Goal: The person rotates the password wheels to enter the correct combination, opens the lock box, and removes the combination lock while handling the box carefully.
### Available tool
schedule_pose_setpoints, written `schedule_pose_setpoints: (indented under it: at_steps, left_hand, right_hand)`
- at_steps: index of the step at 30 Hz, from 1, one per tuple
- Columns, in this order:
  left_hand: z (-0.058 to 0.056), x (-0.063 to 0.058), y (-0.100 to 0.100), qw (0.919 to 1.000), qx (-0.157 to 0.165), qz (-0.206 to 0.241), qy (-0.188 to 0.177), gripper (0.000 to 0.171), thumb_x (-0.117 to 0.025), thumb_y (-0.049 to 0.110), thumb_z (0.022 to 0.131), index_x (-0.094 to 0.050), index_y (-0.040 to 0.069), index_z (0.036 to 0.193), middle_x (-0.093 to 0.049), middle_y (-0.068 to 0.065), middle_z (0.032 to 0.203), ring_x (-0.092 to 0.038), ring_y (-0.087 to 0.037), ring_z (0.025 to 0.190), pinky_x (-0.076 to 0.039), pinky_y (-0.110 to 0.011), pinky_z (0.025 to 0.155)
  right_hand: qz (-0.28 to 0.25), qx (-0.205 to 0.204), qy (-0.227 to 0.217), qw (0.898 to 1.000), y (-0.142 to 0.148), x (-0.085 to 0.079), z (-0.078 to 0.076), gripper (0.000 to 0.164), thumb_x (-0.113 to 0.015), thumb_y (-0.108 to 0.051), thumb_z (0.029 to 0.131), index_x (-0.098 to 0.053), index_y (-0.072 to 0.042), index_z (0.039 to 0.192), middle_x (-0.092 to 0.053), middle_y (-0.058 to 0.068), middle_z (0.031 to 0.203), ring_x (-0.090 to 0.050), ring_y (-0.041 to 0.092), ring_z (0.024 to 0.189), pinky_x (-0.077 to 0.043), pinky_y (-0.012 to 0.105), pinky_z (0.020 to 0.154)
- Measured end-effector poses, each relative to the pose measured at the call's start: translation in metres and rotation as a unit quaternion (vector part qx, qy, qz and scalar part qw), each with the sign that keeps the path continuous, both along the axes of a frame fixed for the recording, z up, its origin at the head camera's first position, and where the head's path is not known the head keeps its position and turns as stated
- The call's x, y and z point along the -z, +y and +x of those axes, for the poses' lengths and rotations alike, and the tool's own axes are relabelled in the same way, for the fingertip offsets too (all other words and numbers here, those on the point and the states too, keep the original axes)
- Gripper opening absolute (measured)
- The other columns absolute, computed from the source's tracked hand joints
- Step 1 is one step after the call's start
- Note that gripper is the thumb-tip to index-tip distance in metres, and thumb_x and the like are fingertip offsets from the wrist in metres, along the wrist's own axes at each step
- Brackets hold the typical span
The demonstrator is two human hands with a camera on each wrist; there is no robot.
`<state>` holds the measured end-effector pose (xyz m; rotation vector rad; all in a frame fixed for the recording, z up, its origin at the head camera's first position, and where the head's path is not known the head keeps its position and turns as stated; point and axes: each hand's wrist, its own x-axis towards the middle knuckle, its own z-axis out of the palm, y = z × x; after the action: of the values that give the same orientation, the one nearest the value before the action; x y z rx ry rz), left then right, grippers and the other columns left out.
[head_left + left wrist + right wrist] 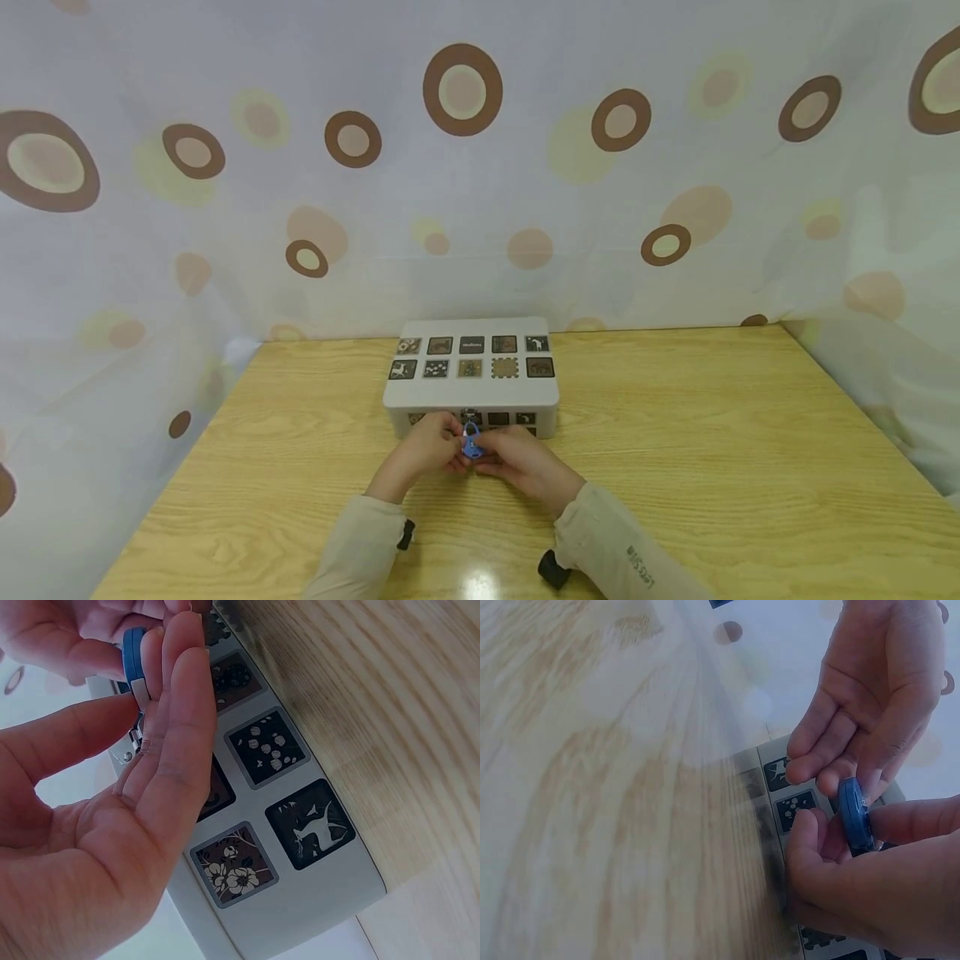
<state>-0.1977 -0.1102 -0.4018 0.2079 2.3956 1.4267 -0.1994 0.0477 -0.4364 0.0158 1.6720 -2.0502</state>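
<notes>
A small blue padlock (472, 448) is held between both hands, close in front of the latch (470, 414) on a white box (480, 395). My left hand (427, 446) pinches the padlock from the left with thumb and fingers. From the other side my right hand (527, 460) grips its body, thumb on the face, fingers curled beneath. The shackle loop points up toward the latch in the head view. In the left wrist view the padlock (134, 664) shows edge-on, partly covered by fingers. Square picture tiles decorate the box's lid and front.
The box stands near the back edge of a wooden table (712, 450). Behind it hangs a pale curtain (525, 192) printed with brown and yellow circles, which also runs along both sides. A dark strap piece (553, 570) sits at the right sleeve.
</notes>
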Motion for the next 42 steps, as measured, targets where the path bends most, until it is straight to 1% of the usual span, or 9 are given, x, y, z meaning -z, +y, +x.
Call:
schedule_pose_setpoints:
  at_steps: [6,10,14,19,23,26,32,37,42]
  left_hand:
    - [0.0009,-0.0002,-0.0004,1.0,-0.001,0.009,0.001,0.004,-0.047,-0.008,0.093,-0.052,-0.009,0.095,-0.066,-0.021,0.073,-0.068,-0.034,0.067,-0.056,-0.037,0.061]
    - [0.0005,0.0004,-0.0006,0.9999,-0.001,0.011,-0.001,0.004,-0.047,-0.009,0.093,-0.051,-0.009,0.094,-0.066,-0.021,0.073,-0.068,-0.034,0.068,-0.056,-0.037,0.061]
    - [0.0003,0.0005,-0.0001,1.0,-0.001,0.008,-0.001,0.004,-0.048,-0.008,0.093,-0.051,-0.008,0.094,-0.066,-0.021,0.073,-0.068,-0.033,0.067,-0.056,-0.037,0.061]
    - [0.0019,-0.001,0.0004,1.0,-0.001,0.001,0.003,0.004,-0.048,-0.008,0.093,-0.052,-0.009,0.094,-0.066,-0.02,0.073,-0.068,-0.032,0.066,-0.056,-0.036,0.06]
    - [0.0011,-0.001,0.0007,1.0,0.002,-0.001,0.007,0.004,-0.048,-0.008,0.093,-0.052,-0.009,0.094,-0.066,-0.019,0.072,-0.068,-0.031,0.065,-0.056,-0.035,0.059]
    - [-0.0001,-0.0003,0.0005,1.0,0.003,-0.002,0.006,0.004,-0.049,-0.007,0.093,-0.052,-0.008,0.094,-0.066,-0.019,0.072,-0.068,-0.03,0.065,-0.056,-0.035,0.059]
    - [-0.0017,0.0021,-0.0002,1.0,0.004,0.001,0.001,0.004,-0.049,-0.007,0.093,-0.052,-0.008,0.094,-0.066,-0.019,0.073,-0.068,-0.03,0.065,-0.056,-0.036,0.06]
    - [-0.0015,0.0025,-0.0006,1.0,0.003,0.003,0.0,0.004,-0.049,-0.007,0.093,-0.052,-0.008,0.095,-0.066,-0.019,0.073,-0.068,-0.031,0.066,-0.056,-0.036,0.061]
    - [-0.0015,0.0017,-0.0006,1.0,0.002,0.003,0.002,0.004,-0.049,-0.007,0.093,-0.052,-0.008,0.095,-0.066,-0.019,0.072,-0.068,-0.031,0.066,-0.056,-0.037,0.061]
  right_hand:
    - [0.0,-0.01,0.022,1.0,0.0013,0.0002,0.0011,0.032,-0.047,-0.002,0.096,-0.051,0.022,0.116,-0.06,0.009,0.096,-0.059,0.012,0.08,-0.052,0.026,0.077]
    - [-0.008,-0.011,0.027,1.0,0.0016,-0.0015,0.0021,0.031,-0.046,-0.001,0.097,-0.05,0.023,0.117,-0.061,0.011,0.1,-0.06,0.012,0.082,-0.052,0.029,0.082]
    - [-0.019,-0.007,0.02,1.0,0.0008,-0.0013,0.0011,0.03,-0.046,0.001,0.096,-0.051,0.024,0.115,-0.061,0.011,0.098,-0.061,0.012,0.083,-0.052,0.031,0.086]
    - [-0.029,0.01,0.0,1.0,0.0006,-0.0012,0.0007,0.029,-0.048,0.0,0.093,-0.054,0.022,0.112,-0.062,0.009,0.091,-0.062,0.012,0.081,-0.053,0.031,0.083]
    - [-0.032,0.015,-0.009,0.999,0.0,-0.0024,0.0007,0.03,-0.046,0.0,0.093,-0.054,0.021,0.112,-0.063,0.011,0.09,-0.063,0.013,0.082,-0.053,0.031,0.084]
    - [-0.023,0.011,-0.001,1.0,0.0002,-0.0027,0.0009,0.031,-0.047,0.0,0.093,-0.053,0.022,0.114,-0.063,0.011,0.092,-0.063,0.013,0.081,-0.054,0.031,0.084]
    - [-0.005,-0.004,0.021,1.0,0.0019,-0.0037,0.0026,0.032,-0.046,0.0,0.097,-0.05,0.023,0.117,-0.061,0.015,0.102,-0.061,0.013,0.082,-0.053,0.03,0.083]
    - [0.005,-0.007,0.025,1.0,0.0021,-0.0054,0.0037,0.031,-0.044,-0.001,0.099,-0.049,0.023,0.118,-0.06,0.017,0.106,-0.061,0.013,0.084,-0.052,0.034,0.087]
    - [0.004,-0.01,0.028,1.0,0.0018,-0.0052,0.0025,0.03,-0.043,0.0,0.099,-0.049,0.023,0.118,-0.059,0.016,0.106,-0.061,0.014,0.086,-0.051,0.037,0.09]
